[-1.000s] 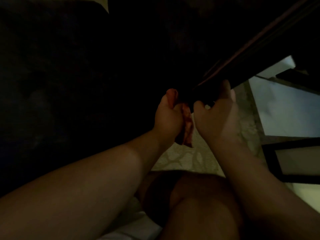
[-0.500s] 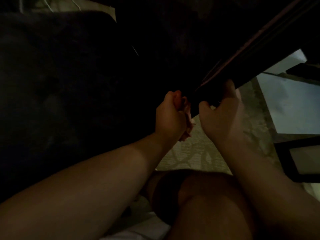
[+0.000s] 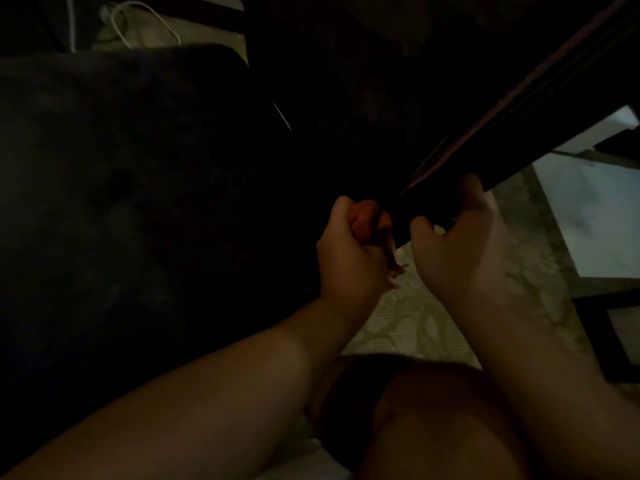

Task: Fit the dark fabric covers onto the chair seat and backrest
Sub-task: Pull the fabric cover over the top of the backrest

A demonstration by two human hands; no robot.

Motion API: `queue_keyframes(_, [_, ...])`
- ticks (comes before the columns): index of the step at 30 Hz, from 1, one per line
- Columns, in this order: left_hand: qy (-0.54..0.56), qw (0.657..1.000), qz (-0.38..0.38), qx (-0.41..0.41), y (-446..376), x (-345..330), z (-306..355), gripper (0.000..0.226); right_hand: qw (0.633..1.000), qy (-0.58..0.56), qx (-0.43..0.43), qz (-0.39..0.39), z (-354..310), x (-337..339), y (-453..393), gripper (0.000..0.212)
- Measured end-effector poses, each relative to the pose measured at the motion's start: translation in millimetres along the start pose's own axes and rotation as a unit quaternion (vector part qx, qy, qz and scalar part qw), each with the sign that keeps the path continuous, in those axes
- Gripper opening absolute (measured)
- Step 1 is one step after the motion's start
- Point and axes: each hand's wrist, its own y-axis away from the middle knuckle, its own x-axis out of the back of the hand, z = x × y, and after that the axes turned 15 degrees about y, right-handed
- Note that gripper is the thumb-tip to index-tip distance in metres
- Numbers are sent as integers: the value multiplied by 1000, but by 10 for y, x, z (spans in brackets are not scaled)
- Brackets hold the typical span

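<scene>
The room is dim: a pale patterned floor covering (image 3: 408,327) lies under the person's bare knee (image 3: 433,420), with a white looped cable (image 3: 145,19) on the floor at top left and a large dark cushioned seat (image 3: 121,202) filling the left. Both hands meet at the lower end of a dark ribbed wooden chair rail (image 3: 519,109) running up to the right. The left hand (image 3: 349,254) is clenched on the edge of the dark fabric cover (image 3: 346,133) draped there, while the right hand (image 3: 464,244) curls round the rail's end.

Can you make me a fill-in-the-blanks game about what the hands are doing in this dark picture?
1. Both hands grip the dark fabric cover at its ____ edge.
2. The left hand is curled into a ____.
3. The right hand is ____ the left hand.
4. The white cable lies at the ____ left.

Missing words: lower; fist; beside; top
</scene>
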Motion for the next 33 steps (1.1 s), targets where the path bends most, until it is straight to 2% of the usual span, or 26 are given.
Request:
queue_keyframes(3, [-52, 999, 11, 1, -46, 11, -18, 25, 1000, -23, 3, 2, 20, -1, 4, 43])
queue_keyframes(7, [-93, 994, 4, 65, -135, -30, 43, 24, 1000, -12, 10, 2, 12, 21, 37, 41])
queue_keyframes(9, [-93, 995, -9, 47, -58, -41, 74, 24, 1000, -18, 9, -1, 6, 29, 47, 43])
queue_keyframes(10, [-82, 996, -15, 30, 8, -27, 91, 16, 1000, -21, 11, -2, 3, 34, 54, 42])
queue_keyframes(13, [0, 1000, -17, -4, 186, 71, 158, 8, 1000, -13, 7, -6, 6, 58, 98, 37])
queue_keyframes(16, [-65, 996, -1, -54, 147, 179, 122, 19, 1000, -16, 8, -13, 21, 89, 154, 37])
queue_keyframes(20, [-96, 995, -15, -18, 29, 182, 198, 18, 1000, -15, 23, -14, 10, 101, 171, 33])
queue_keyframes(23, [-148, 987, -45, -43, 35, 165, 308, 16, 1000, -10, 20, -8, -7, 101, 146, 33])
queue_keyframes(26, [-124, 990, -44, -48, 108, 203, 350, 18, 1000, -4, 16, -11, -32, 105, 134, 42])
queue_keyframes(30, [-72, 991, -41, -103, 220, 201, 325, 14, 1000, -8, 17, -7, -17, 107, 165, 47])
queue_keyframes(33, [-106, 992, -9, -73, 154, 189, 263, 25, 1000, -13, 16, -11, -12, 119, 180, 46])
